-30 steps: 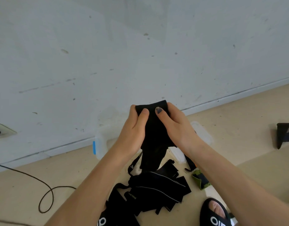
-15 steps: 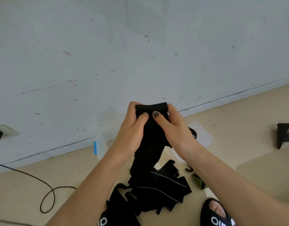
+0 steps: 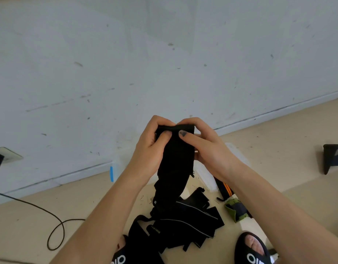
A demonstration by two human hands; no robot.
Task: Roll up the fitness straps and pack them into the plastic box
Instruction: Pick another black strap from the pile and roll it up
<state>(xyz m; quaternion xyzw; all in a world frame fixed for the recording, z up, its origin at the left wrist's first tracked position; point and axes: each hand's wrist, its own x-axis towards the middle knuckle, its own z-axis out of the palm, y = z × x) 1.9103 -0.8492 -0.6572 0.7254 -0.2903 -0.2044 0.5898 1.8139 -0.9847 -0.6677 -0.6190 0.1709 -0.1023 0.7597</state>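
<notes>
Item: black fitness strap (image 3: 174,161), held up above the floor pile (image 3: 183,223). Left hand (image 3: 151,149) and right hand (image 3: 208,149) each pinch its folded top end, thumbs in front. Likely soft, light, limp; its tail hangs slack. Best gripped at the rolled end. Plastic box (image 3: 118,168) stands behind, by the wall.
</notes>
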